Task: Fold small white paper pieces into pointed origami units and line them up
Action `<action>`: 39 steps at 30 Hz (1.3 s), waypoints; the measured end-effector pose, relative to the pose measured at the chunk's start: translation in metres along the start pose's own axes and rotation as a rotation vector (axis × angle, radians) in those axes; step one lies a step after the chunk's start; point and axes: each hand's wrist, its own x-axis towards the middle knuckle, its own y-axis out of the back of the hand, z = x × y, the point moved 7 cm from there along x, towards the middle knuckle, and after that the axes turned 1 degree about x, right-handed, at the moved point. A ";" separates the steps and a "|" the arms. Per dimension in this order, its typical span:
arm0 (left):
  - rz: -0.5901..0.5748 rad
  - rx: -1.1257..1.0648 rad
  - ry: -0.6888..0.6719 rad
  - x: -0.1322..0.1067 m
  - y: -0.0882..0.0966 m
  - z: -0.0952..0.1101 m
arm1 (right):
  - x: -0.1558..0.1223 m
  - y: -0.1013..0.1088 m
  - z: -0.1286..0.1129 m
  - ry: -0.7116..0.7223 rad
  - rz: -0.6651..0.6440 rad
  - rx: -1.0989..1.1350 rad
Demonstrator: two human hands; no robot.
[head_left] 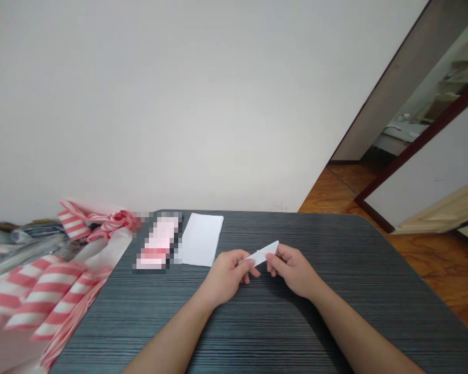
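Observation:
A small folded piece of white paper (263, 254) is held between both hands just above the dark striped table (335, 311). My left hand (228, 275) pinches its left end with closed fingers. My right hand (292, 267) pinches its right end, fingers curled together. The paper's pointed tip sticks up to the right between the fingers. Beyond the hands, a flat stack of white paper sheets (202, 239) lies on the table.
A blurred pink and white pack (158, 244) lies left of the white sheets. Red-and-white striped plastic bags (42, 291) pile up at the table's left edge. A white wall stands behind; a wooden floor and a doorway (413, 135) are to the right.

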 end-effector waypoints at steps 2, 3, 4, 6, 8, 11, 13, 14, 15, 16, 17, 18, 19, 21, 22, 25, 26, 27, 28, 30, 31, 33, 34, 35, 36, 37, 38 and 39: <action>-0.003 -0.018 0.021 0.000 0.000 -0.002 | 0.000 0.001 0.000 0.001 0.001 0.010; -0.009 -0.032 0.030 0.001 -0.001 -0.003 | 0.000 0.001 0.000 0.002 0.000 0.010; -0.015 -0.046 0.036 0.001 -0.001 -0.004 | 0.000 0.001 0.001 0.002 -0.001 0.006; -0.023 -0.068 0.045 0.001 -0.002 -0.004 | 0.001 0.001 0.002 0.002 -0.002 -0.004; -0.013 -0.074 0.042 0.002 -0.001 -0.004 | 0.001 0.002 0.003 0.004 0.004 -0.008; 0.004 -0.090 0.027 0.003 0.000 -0.004 | 0.001 0.003 0.004 0.011 0.005 0.000; 0.003 -0.109 0.028 0.004 0.000 -0.005 | 0.002 0.002 0.005 0.013 0.003 0.008; -0.001 -0.117 0.031 0.004 -0.001 -0.005 | 0.002 0.002 0.006 0.010 0.003 0.013; -0.005 -0.123 0.032 0.004 -0.001 -0.005 | 0.002 0.002 0.007 0.005 0.006 0.019; -0.008 -0.126 0.033 0.004 -0.001 -0.006 | 0.002 0.002 0.008 -0.001 0.010 0.026; -0.011 -0.127 0.031 0.004 -0.001 -0.006 | 0.002 0.002 0.009 -0.008 0.013 0.034; -0.013 -0.125 0.027 0.004 -0.001 -0.005 | 0.002 0.002 0.009 -0.014 0.016 0.044; -0.013 -0.121 0.020 0.003 -0.001 -0.004 | 0.002 0.002 0.010 -0.017 0.019 0.052; -0.010 -0.107 0.001 0.003 0.000 -0.002 | 0.001 0.001 0.008 -0.020 0.012 0.063; -0.006 -0.101 -0.007 0.002 0.000 0.000 | 0.001 0.000 0.006 -0.020 0.000 0.061; -0.005 -0.094 -0.015 0.001 -0.002 0.003 | -0.001 -0.008 0.000 -0.023 -0.072 0.041; -0.007 -0.091 -0.013 0.000 -0.002 0.004 | -0.001 -0.011 -0.002 -0.023 -0.103 0.035; -0.010 -0.085 -0.011 0.000 -0.003 0.005 | -0.002 -0.015 -0.004 -0.021 -0.132 0.032; -0.015 -0.077 -0.009 -0.001 -0.003 0.005 | -0.002 -0.017 -0.006 -0.018 -0.158 0.030; -0.019 -0.059 0.001 -0.002 -0.003 0.005 | -0.002 -0.019 -0.007 -0.011 -0.169 0.023; -0.023 -0.050 0.010 -0.002 -0.003 0.004 | -0.001 -0.017 -0.007 -0.010 -0.147 0.014; -0.029 -0.032 0.029 -0.003 -0.003 0.004 | 0.000 -0.009 -0.007 -0.006 -0.071 -0.007; -0.033 -0.023 0.035 -0.003 -0.003 0.004 | 0.000 -0.006 -0.007 -0.001 -0.034 -0.018; -0.036 -0.015 0.037 -0.003 -0.003 0.005 | 0.000 -0.003 -0.008 0.005 -0.009 -0.028; -0.038 -0.008 0.036 -0.004 -0.004 0.006 | 0.000 -0.001 -0.009 0.012 0.003 -0.035; -0.037 -0.001 0.033 -0.004 -0.004 0.008 | 0.000 0.000 -0.009 0.017 0.006 -0.035; -0.035 0.007 0.028 -0.004 -0.004 0.009 | 0.000 0.000 -0.010 0.019 0.006 -0.030; -0.033 0.014 0.022 -0.004 -0.004 0.010 | 0.000 0.000 -0.011 0.018 0.006 -0.022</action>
